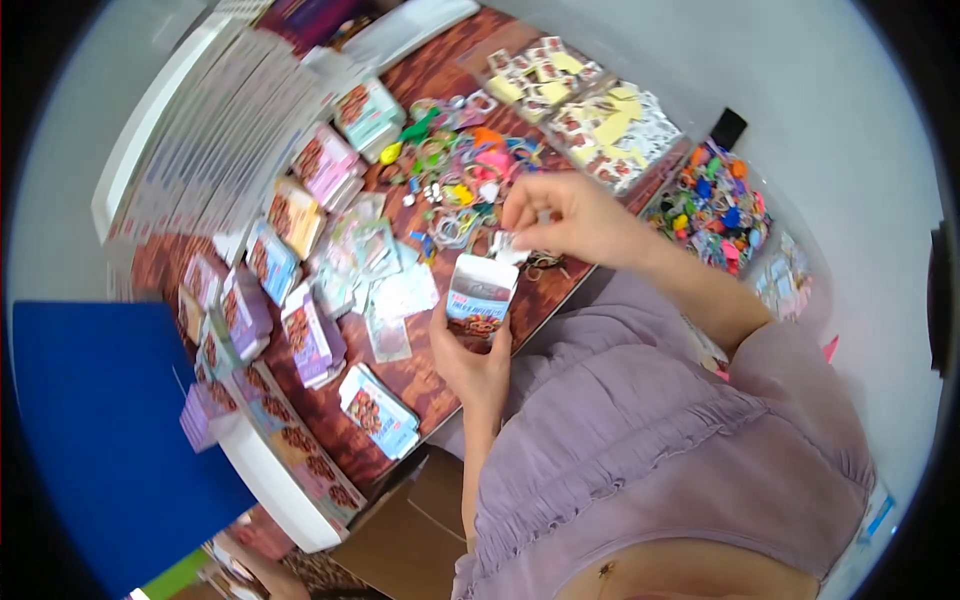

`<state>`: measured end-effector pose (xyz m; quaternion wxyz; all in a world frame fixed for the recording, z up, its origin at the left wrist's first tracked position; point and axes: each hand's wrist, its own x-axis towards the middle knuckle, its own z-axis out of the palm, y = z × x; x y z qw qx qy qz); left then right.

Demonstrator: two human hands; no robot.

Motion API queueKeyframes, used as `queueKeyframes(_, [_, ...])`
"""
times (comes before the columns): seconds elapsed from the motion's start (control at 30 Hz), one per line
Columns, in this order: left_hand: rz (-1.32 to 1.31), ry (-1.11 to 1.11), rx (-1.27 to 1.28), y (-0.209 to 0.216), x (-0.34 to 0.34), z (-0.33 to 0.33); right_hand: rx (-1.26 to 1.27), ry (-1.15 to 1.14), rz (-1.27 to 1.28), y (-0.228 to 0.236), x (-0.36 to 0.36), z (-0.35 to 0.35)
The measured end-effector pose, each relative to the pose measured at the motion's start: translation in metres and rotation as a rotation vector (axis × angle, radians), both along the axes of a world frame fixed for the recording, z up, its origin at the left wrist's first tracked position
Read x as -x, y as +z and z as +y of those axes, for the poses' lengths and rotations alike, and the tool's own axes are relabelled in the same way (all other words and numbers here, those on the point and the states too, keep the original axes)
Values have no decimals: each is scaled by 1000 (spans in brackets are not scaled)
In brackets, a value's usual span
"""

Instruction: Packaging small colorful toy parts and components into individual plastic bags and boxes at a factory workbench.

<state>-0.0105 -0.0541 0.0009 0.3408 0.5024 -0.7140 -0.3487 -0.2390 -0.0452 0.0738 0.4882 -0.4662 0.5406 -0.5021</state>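
My left hand [470,368] is wrapped round a small light-blue and white carton [482,300], with its top open and a food picture on the front. My right hand [570,218] is just above the carton's opening, thumb and fingers closed together. A small white piece [510,247] is at its fingertips, partly over the carton's rim; its kind is too small to tell. Beyond both hands lies a loose pile of colourful hair ties [470,165]. Left of the carton, clear plastic sachets and pale cards [400,295] are spread on the patterned tabletop [425,385].
Flat carton stacks [310,330] and another blue stack [380,410] lie at left. A long white tray [200,130] holds many packed cartons. At far right are a bin of small printed cards [620,125] and a bag of colourful trinkets [715,205]. Another person's arm [255,565] shows lower left.
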Motion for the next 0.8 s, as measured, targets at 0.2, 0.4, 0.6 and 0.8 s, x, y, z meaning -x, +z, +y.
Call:
queueKeyframes(0.2, [-47, 84, 148, 1, -15, 4, 91, -15, 344, -11, -66, -8])
queueKeyframes(0.4, [5, 155, 40, -16, -27, 10, 352, 47, 827, -20, -99, -9])
queueKeyframes(0.6, [-60, 166, 28, -14, -31, 12, 342, 187, 567, -11, -89, -23])
queueKeyframes(0.8, [-135, 151, 91, -8, -23, 16, 272, 147, 250, -20, -103, -45])
